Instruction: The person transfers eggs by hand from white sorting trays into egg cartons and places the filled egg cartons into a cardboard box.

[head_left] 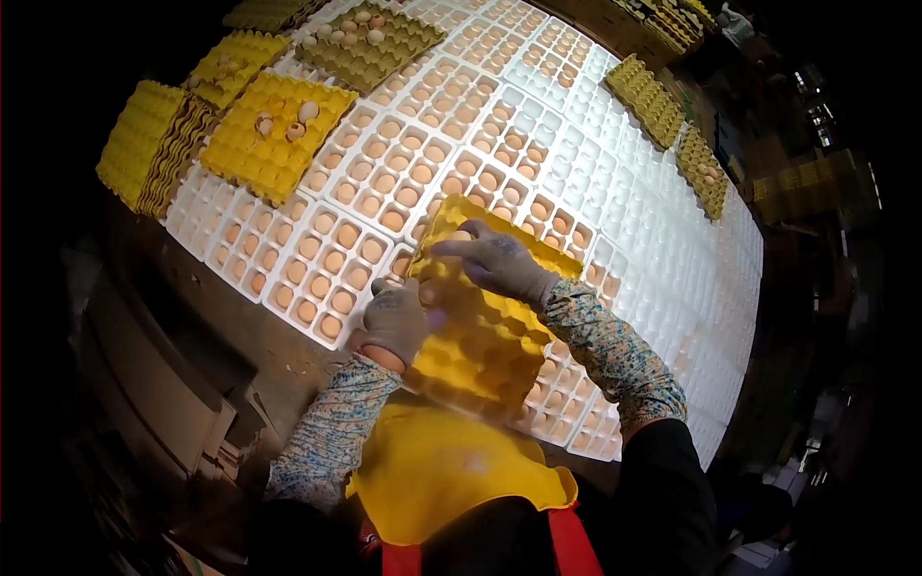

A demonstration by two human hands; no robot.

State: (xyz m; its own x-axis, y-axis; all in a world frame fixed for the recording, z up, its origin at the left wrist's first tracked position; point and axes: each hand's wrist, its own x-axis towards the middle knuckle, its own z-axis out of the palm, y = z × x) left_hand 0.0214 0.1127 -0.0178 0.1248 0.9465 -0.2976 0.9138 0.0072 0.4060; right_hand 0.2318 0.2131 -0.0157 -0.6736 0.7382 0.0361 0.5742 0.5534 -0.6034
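Note:
A yellow egg tray (490, 336) lies tilted in front of my body, over the white trays. My left hand (394, 322), in a grey glove, is at the tray's left edge with its fingers curled; what it grips there is too small to make out. Over the tray's upper part is my right hand (499, 261), also gloved, its index finger stretched to the left. An egg (461, 237) shows beside its fingers. Below the fingers another egg (428, 288) sits in the tray, close to my left hand.
White trays (363, 221) with brown eggs cover the left and middle of the table. White trays (663, 250) without visible eggs extend right. Yellow trays (252, 158) with a few eggs stand upper left, beside a stack (144, 144). More trays (648, 99) lie along the far edge.

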